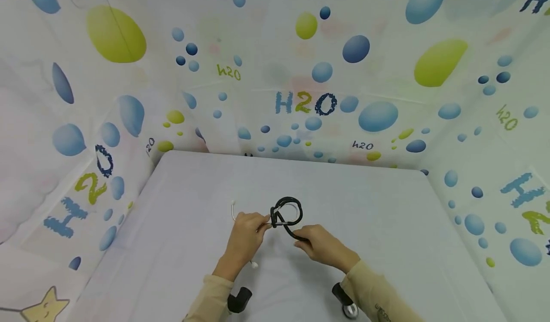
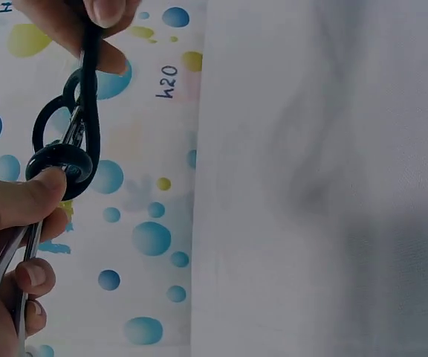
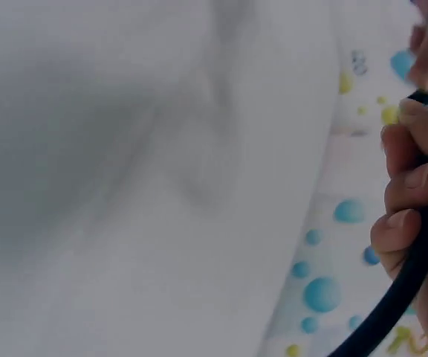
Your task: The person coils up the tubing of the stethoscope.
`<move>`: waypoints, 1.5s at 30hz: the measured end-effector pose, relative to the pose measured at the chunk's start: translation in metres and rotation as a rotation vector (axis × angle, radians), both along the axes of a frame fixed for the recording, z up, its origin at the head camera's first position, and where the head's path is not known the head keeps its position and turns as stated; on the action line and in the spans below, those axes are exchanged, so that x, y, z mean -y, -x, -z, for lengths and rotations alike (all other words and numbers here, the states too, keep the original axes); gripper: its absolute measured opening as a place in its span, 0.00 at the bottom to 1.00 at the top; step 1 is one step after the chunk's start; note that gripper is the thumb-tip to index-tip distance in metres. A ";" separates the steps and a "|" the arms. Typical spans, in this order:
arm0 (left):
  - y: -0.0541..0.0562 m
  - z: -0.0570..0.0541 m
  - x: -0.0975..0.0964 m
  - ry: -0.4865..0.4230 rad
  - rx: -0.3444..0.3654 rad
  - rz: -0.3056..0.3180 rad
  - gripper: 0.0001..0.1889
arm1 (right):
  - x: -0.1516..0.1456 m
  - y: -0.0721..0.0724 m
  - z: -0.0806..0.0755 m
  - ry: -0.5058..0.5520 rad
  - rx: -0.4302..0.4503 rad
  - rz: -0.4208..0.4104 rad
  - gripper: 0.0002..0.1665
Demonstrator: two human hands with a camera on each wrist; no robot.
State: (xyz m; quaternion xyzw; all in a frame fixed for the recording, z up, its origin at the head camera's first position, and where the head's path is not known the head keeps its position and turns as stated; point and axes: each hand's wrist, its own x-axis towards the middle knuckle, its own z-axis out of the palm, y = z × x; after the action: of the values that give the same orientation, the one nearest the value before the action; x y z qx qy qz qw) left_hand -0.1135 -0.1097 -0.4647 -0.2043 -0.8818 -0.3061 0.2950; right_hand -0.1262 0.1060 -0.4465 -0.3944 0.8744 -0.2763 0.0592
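Both hands hold a stethoscope (image 1: 302, 211) above the white table. My left hand (image 1: 248, 233) grips its metal ear tubes (image 2: 32, 249) near the black tubing, and the thumb presses on a looped turn of that tubing (image 2: 59, 158). White ear tips (image 1: 254, 264) show on either side of this hand. The fingers of my right hand (image 1: 323, 246) are curled round the black tube (image 3: 400, 297), to the right of the loop. Below the right forearm hangs the round metal chest piece (image 1: 350, 311). The sleeve partly hides the tube leading to it.
A white-covered table (image 1: 369, 193) lies beneath the hands. Behind and beside it hangs a white curtain (image 1: 258, 35) printed with blue and green drops. A yellow star (image 1: 45, 305) shows at the lower left. Black wrist cameras (image 1: 239, 300) sit by the sleeves.
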 end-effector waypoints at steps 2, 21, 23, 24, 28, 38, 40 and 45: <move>-0.001 0.000 -0.001 0.029 0.035 -0.018 0.10 | 0.008 -0.008 -0.011 -0.069 -0.039 -0.003 0.05; -0.012 -0.011 -0.006 0.157 0.056 0.327 0.07 | 0.006 0.038 -0.046 0.142 0.037 -0.081 0.08; -0.013 -0.012 -0.006 0.143 0.029 0.356 0.07 | 0.002 0.047 -0.041 0.177 0.137 -0.065 0.09; -0.013 -0.013 -0.006 0.131 0.015 0.364 0.07 | 0.000 0.051 -0.038 0.186 0.203 -0.046 0.09; -0.013 -0.013 -0.004 0.046 -0.037 0.393 0.08 | -0.011 0.061 -0.024 0.235 0.394 0.002 0.09; -0.008 -0.011 -0.002 -0.113 -0.116 0.397 0.09 | -0.020 0.061 0.002 0.359 0.480 0.011 0.11; -0.007 -0.010 -0.002 -0.135 -0.098 0.373 0.09 | -0.018 0.057 0.009 0.367 0.441 0.025 0.09; -0.007 -0.005 -0.001 -0.152 -0.066 0.298 0.10 | -0.005 0.036 0.023 0.286 0.339 0.122 0.12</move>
State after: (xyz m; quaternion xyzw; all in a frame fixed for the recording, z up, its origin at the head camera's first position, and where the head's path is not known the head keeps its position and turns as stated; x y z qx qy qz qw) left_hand -0.1069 -0.1083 -0.4599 -0.3196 -0.8059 -0.4055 0.2897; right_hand -0.1618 0.1109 -0.4691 -0.2932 0.8261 -0.4628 0.1318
